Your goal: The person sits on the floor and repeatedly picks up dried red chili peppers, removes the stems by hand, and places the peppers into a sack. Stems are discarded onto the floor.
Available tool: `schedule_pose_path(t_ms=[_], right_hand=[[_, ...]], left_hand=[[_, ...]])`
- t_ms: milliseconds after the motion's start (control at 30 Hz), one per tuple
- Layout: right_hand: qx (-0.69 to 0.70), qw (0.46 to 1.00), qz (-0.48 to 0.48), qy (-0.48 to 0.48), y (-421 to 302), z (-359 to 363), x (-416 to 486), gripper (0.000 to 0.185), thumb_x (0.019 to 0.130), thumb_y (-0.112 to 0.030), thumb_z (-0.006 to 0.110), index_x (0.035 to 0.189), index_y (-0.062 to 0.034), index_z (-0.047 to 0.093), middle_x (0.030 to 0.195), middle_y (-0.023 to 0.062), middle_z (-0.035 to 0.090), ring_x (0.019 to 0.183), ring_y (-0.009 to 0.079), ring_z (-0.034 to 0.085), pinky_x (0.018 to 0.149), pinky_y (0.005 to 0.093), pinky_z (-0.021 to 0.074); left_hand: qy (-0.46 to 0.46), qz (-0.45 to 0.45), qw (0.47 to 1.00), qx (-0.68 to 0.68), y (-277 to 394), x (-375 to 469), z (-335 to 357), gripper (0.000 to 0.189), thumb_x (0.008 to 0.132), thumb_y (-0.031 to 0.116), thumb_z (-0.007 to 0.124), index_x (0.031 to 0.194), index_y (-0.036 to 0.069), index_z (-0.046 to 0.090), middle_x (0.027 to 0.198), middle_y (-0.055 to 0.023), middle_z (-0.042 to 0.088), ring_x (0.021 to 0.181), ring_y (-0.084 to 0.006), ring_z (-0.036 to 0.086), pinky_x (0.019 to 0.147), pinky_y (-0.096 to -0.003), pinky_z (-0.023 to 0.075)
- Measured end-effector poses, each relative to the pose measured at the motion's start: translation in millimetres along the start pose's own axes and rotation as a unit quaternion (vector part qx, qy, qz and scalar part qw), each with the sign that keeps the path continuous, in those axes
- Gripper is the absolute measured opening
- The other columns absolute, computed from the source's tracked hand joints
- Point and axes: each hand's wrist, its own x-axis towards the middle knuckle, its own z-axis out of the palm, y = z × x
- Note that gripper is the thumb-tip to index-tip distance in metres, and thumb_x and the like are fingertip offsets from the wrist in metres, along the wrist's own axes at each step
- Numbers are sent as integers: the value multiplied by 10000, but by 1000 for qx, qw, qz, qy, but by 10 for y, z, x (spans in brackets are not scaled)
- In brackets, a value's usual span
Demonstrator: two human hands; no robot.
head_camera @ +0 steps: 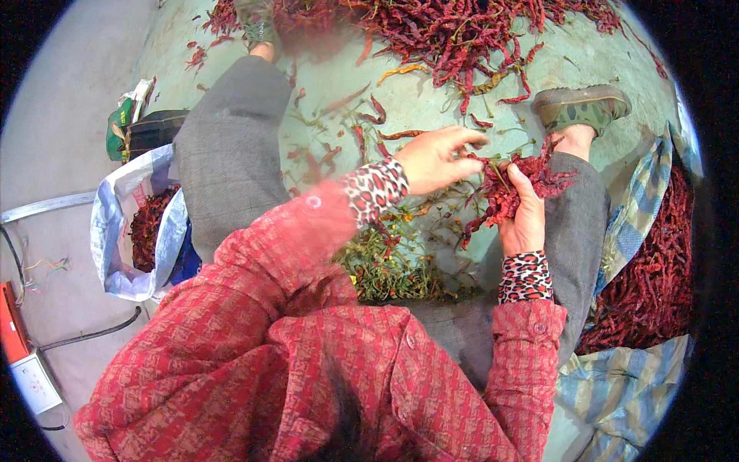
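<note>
My right hand point(522, 222) grips a bunch of dried red chillies point(502, 199), the thumb pressed over the stem side. Some pods stick out beyond the fingers, and pale stems show near the thumb. Just left of the bunch is my left hand point(441, 159), slightly blurred, its thumb and fingers apart and close to the stems. I see nothing held in it. Below both hands, a heap of green and brown chilli stems point(392, 268) lies on the floor between my legs. Loose dried chillies point(375, 110) and bits of stem are scattered beyond my left hand.
A large pile of dried red chillies point(456, 34) spreads across the far floor. To the right, a striped woven sheet point(635, 216) borders more red chillies point(646, 283). A white-and-blue woven sack point(107, 231) with dark red bits stands left, near a black cable point(92, 334).
</note>
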Motion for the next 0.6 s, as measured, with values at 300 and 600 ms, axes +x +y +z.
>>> schedule_pose_path(t_ms=[300,600], right_hand=[[24,998,-23,44,-135,-97,86,152,772,-119,549,891,-26,533,824,73,594,734,155,565,642,270,451],[-59,998,-6,-34,-85,10,-8,117,767,-95,550,863,-29,546,814,63,594,711,148,568,619,259,447]], left_hand=[[-26,-5,975,219,84,-48,-284,178,789,174,508,920,56,483,741,-74,553,654,-174,559,590,-288,453],[54,-100,991,69,220,-118,-365,180,801,156,505,931,38,542,736,-45,572,659,-71,536,603,-213,435]])
